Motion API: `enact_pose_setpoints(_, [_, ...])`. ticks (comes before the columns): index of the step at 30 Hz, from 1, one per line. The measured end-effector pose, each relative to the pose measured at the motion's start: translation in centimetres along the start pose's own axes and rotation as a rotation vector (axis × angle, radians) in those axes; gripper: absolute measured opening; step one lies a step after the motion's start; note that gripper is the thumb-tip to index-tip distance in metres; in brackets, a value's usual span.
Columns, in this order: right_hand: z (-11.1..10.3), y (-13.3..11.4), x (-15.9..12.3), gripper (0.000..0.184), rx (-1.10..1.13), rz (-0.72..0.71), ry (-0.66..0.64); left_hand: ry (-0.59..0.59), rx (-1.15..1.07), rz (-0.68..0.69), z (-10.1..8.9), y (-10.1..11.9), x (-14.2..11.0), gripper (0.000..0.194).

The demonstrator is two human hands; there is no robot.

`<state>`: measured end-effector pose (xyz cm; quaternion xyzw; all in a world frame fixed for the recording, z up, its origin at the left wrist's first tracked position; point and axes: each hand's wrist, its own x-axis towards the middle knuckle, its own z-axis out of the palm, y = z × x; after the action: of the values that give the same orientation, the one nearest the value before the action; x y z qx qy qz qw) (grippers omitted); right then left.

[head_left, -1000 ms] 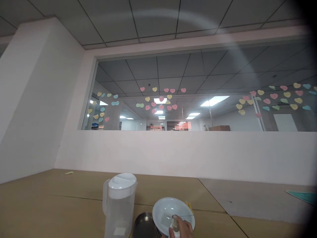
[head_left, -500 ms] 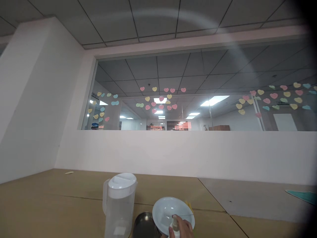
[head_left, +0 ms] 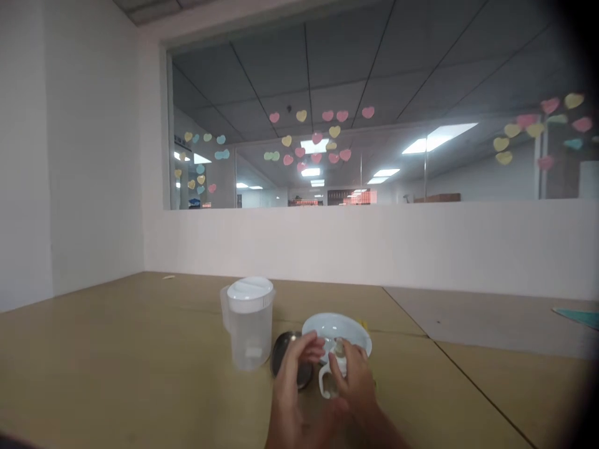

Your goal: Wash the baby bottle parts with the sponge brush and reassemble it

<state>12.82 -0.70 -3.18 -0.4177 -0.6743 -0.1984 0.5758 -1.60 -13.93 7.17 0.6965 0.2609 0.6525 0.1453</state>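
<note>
My right hand (head_left: 358, 377) closes around a small white object (head_left: 326, 381) with a loop-shaped handle and a translucent top. Its exact kind is partly hidden by my fingers. Just left of it, my left hand (head_left: 292, 386) is raised with curved fingers and the thumb apart, holding nothing. Behind both hands sits a white bowl (head_left: 327, 322), overlapped by my fingertips. A dark metal dish (head_left: 281, 352) lies left of the bowl, partly covered by my left hand.
A translucent pitcher (head_left: 251, 330) with a white lid stands left of the dish on the tan table (head_left: 140, 368). Something yellow (head_left: 364, 325) shows behind the bowl's right rim. A teal item (head_left: 578, 316) lies at far right, before the wall (head_left: 281, 240) and window.
The view has tilted down, so the table things show more fully. My left hand has come into view beside the white object, which my right hand still holds.
</note>
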Motion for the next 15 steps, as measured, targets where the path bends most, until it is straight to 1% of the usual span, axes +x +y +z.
enact_pose_setpoints(2, [-0.5, -0.2, 0.1, 0.028, 0.023, 0.021, -0.049, 0.114, -0.190, 0.196, -0.4, 5.3, 1.9, 0.063])
enact_pose_setpoints(3, [-0.7, -0.3, 0.2, 0.027, 0.032, 0.023, -0.056, 0.148, -0.262, 0.261, -0.5, 7.8, 3.0, 0.059])
enact_pose_setpoints(4, [-0.9, -0.4, 0.2, 0.026, 0.042, 0.026, -0.069, 0.160, -0.309, 0.252, -0.7, 9.9, 4.1, 0.052])
enact_pose_setpoints(5, [-1.1, -0.4, 0.3, 0.026, 0.046, 0.034, -0.096, 0.175, -0.336, 0.199, -0.9, 11.8, 5.1, 0.046])
enact_pose_setpoints(6, [-1.3, -0.5, 0.4, 0.027, 0.052, 0.049, -0.115, 0.163, -0.354, 0.163, -1.2, 13.3, 6.0, 0.044])
enact_pose_setpoints(7, [-1.5, -0.5, 0.5, 0.028, 0.056, 0.057, -0.121, 0.113, -0.365, 0.152, -1.5, 14.4, 6.5, 0.044])
enact_pose_setpoints(9, [-1.7, -0.6, 0.5, 0.033, 0.055, 0.064, -0.125, 0.089, -0.368, 0.140, -2.3, 15.4, 6.8, 0.043])
enact_pose_setpoints(10, [-1.8, -0.6, 0.5, 0.036, 0.053, 0.062, -0.118, 0.114, -0.374, 0.148, -2.9, 15.4, 6.5, 0.043])
enact_pose_setpoints(13, [-1.9, -0.7, 0.6, 0.040, 0.053, 0.051, -0.101, 0.174, -0.395, 0.146, -5.0, 14.1, 4.9, 0.048])
enact_pose_setpoints(15, [-2.0, -0.8, 0.7, 0.040, 0.056, 0.053, -0.102, 0.185, -0.385, 0.160, -6.3, 12.8, 4.1, 0.050])
